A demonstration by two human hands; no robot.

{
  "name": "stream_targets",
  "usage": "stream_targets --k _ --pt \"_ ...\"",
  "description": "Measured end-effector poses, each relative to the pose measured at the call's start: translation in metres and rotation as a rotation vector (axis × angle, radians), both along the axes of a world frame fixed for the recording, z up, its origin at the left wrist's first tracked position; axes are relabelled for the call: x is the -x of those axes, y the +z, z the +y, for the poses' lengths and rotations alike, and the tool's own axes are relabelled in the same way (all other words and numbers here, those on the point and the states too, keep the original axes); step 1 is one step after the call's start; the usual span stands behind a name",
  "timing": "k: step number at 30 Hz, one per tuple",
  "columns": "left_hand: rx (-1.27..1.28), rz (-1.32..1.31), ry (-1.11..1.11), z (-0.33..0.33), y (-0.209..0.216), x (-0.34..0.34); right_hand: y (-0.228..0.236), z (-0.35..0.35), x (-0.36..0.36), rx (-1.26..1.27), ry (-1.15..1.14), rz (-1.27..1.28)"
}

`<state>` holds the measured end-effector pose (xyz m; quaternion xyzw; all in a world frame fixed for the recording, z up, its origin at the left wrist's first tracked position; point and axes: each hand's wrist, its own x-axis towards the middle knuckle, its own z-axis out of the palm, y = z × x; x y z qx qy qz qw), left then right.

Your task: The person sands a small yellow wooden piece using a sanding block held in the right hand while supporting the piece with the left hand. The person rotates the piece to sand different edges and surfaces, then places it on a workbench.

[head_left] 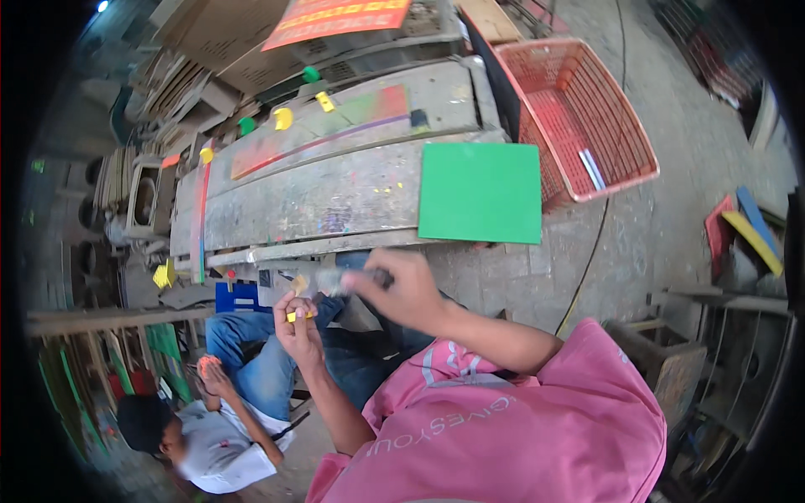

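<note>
My left hand [298,337] pinches a small yellow piece [295,317] between its fingertips, in front of the bench. To its right, my right hand [407,289] is closed around a dark-handled tool [332,282] whose greyish front part is smeared by motion, so its kind is unclear. A small tan thing [299,284] shows just above my left fingers; whether it belongs to the tool I cannot tell. Beyond my right hand, a flat green board [480,193] lies on the right end of the paint-stained wooden bench [327,197].
Yellow pieces [283,118] and green pieces [246,126] sit along the bench's far side. Right of the bench stands a red plastic crate [616,126]. A cable [597,243] crosses the floor. At lower left, a seated person [222,448] handles an orange piece [208,363].
</note>
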<state>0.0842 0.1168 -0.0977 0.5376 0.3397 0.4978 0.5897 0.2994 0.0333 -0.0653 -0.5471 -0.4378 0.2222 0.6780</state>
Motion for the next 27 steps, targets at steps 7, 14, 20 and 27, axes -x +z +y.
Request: stream_targets --k 7,14,20,27 --pt "0.017 -0.001 -0.012 -0.004 0.042 -0.012 -0.055 0.123 -0.034 0.717 -0.034 -0.637" --pt "-0.106 0.010 -0.090 0.003 0.070 -0.016 -0.002 0.120 -0.038 0.290 0.076 -0.798" --pt "-0.138 -0.157 -0.172 0.006 0.082 -0.013 0.122 0.047 -0.010 -0.187 0.741 -0.131" --pt "-0.200 -0.355 -0.161 0.005 0.073 -0.007 0.139 0.045 0.009 -0.425 0.593 -0.500"
